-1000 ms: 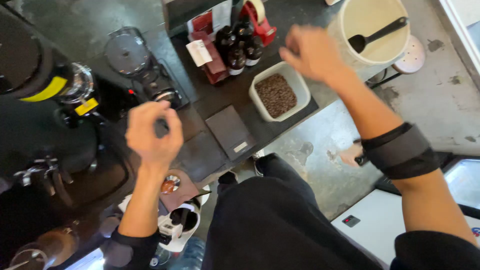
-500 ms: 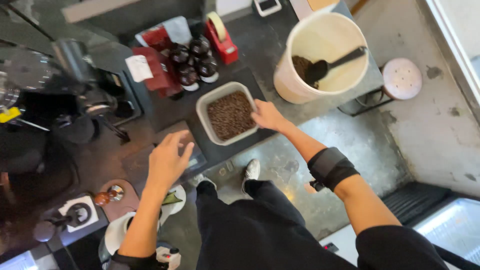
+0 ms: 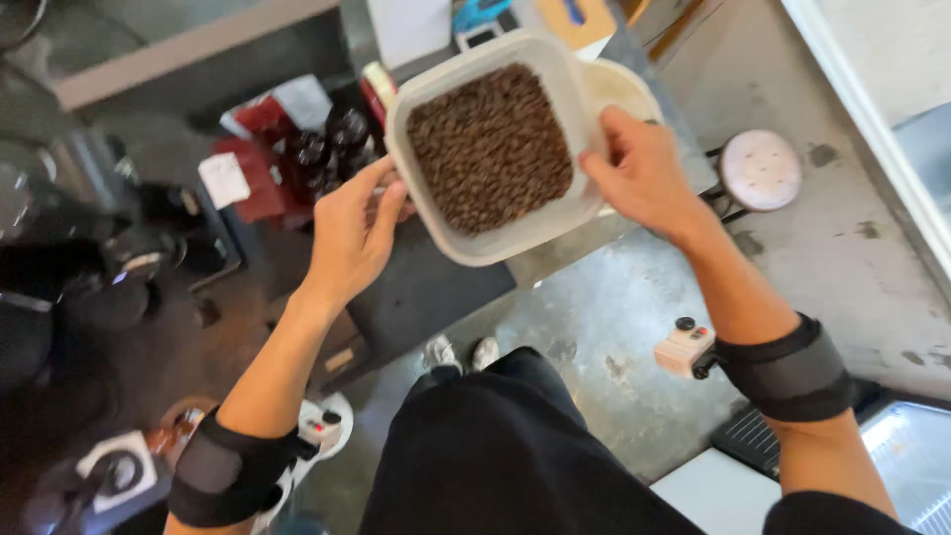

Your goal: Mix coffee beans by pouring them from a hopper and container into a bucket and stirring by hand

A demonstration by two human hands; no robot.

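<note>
While both hands grip it from opposite sides, I see the white plastic tub of coffee beans (image 3: pixel 490 149) held up in the air above the dark counter (image 3: pixel 426 297). My left hand (image 3: pixel 352 233) clamps the tub's near-left rim, fingers curled under the edge; my right hand (image 3: pixel 644 173) clamps the right rim, thumb on top. The beans fill the tub in a level brown layer. Behind the right hand sits a white bucket (image 3: pixel 624 89), mostly hidden. Left of the tub, dark bottles (image 3: pixel 332 149) stand among red packages (image 3: pixel 258 188) bearing a white rectangular label (image 3: pixel 225 179). A round white stool (image 3: pixel 761 170) stands on the concrete floor (image 3: pixel 614 297).
</note>
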